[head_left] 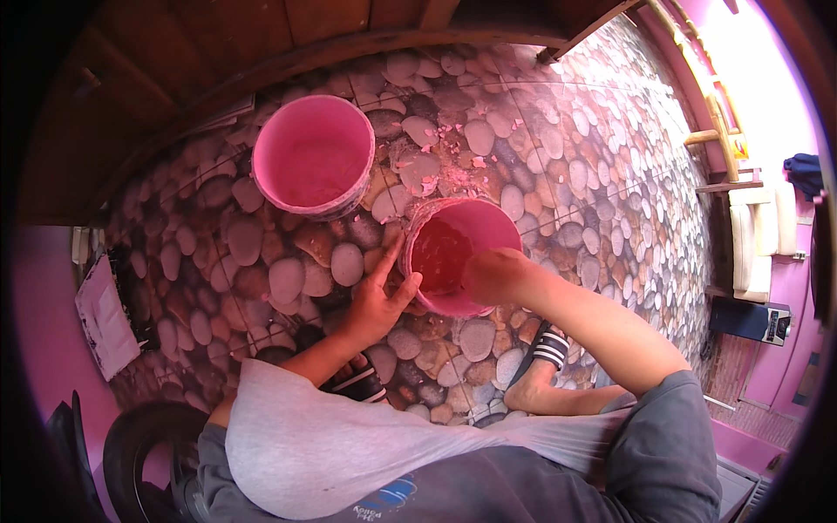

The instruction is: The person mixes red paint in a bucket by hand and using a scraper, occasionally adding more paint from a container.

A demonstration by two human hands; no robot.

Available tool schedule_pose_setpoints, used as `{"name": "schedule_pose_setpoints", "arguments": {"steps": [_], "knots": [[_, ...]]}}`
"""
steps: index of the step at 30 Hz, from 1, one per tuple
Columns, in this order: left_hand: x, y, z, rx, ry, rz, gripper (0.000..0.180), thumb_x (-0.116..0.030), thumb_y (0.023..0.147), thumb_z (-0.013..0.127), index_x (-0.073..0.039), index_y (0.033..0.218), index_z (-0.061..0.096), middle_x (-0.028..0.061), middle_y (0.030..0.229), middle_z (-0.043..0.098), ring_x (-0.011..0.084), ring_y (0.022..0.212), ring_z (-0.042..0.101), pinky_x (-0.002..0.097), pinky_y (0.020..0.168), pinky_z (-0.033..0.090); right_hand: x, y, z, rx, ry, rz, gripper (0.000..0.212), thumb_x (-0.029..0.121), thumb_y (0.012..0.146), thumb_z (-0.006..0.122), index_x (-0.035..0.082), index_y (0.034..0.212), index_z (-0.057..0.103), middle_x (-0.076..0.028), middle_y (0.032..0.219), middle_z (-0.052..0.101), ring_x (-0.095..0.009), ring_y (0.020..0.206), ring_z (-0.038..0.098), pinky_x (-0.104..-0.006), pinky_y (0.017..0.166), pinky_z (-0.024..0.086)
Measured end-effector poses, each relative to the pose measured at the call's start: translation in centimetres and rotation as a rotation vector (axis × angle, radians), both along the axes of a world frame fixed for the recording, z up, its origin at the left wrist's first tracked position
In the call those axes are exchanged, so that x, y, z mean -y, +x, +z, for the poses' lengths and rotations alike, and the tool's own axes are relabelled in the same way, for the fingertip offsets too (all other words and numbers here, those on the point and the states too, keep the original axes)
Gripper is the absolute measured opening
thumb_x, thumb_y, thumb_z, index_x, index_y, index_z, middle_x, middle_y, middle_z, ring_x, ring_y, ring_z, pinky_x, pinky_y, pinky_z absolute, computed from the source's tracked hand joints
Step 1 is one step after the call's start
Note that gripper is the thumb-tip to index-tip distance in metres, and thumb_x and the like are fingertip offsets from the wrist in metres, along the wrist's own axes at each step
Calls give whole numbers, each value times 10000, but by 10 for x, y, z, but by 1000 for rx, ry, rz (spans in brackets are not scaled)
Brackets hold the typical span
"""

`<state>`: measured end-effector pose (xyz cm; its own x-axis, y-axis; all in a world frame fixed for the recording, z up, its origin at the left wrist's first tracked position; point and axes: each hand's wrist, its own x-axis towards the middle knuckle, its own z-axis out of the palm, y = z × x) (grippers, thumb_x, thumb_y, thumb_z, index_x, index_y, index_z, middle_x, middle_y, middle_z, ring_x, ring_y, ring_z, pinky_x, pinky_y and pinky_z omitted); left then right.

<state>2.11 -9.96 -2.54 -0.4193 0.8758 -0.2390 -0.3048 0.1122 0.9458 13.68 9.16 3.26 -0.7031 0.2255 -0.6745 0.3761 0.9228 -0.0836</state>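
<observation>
A pink bucket (508,228) stands on the floor in front of me, with reddish, wet-looking contents (438,253) inside. My left hand (377,301) grips its left side, thumb and fingers spread along the wall near the rim. Over the right part of the rim, my right hand (497,277) reaches down into the bucket. Its fingers are hidden and the hand looks blurred, so whether it holds anything does not show. Beyond, to the left, is a second, larger pink bucket (314,152) with pink residue on its inner walls.
Small pink flakes (429,183) are scattered on the pebble-patterned floor (602,157). Dark wooden furniture (235,52) runs along the far side. A white-smeared panel (106,318) leans at the left near a black tyre (144,453). A bamboo ladder (711,96) stands at the right.
</observation>
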Motion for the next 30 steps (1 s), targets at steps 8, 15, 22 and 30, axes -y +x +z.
{"name": "schedule_pose_setpoints", "arguments": {"steps": [8, 15, 22, 30], "knots": [[-1, 0, 3, 11, 35, 8, 684, -234, 966, 625, -34, 1520, 279, 117, 1388, 497, 129, 1055, 569, 252, 833, 527, 5, -14, 16, 208, -93, 83, 252, 151, 882, 505, 42, 921, 729, -164, 918, 721, -313, 898, 704, -433, 768, 556], [-2, -5, -3, 17, 13, -27, 670, -192, 969, 609, -73, 1530, 263, 104, 1415, 450, 129, 1087, 552, 272, 778, 593, 0, -15, 7, 163, 10, 159, 223, 140, 879, 544, 71, 997, 720, -148, 964, 725, -294, 909, 706, -398, 746, 554], [-7, -17, 18, 152, -69, -102, 633, -231, 982, 591, -51, 1516, 301, 148, 1447, 442, 181, 1208, 518, 294, 947, 504, 16, -12, -10, -143, 83, 65, 207, 138, 872, 554, 82, 958, 734, -126, 964, 731, -259, 912, 708, -395, 728, 553], [-9, -48, 9, -252, -22, -203, 584, -230, 978, 585, -39, 1485, 368, 192, 1483, 434, 196, 1319, 464, 304, 1056, 392, 12, -24, -11, -89, 83, 227, 257, 127, 868, 561, 150, 1081, 704, -117, 887, 726, -278, 817, 716, -394, 645, 561]]}}
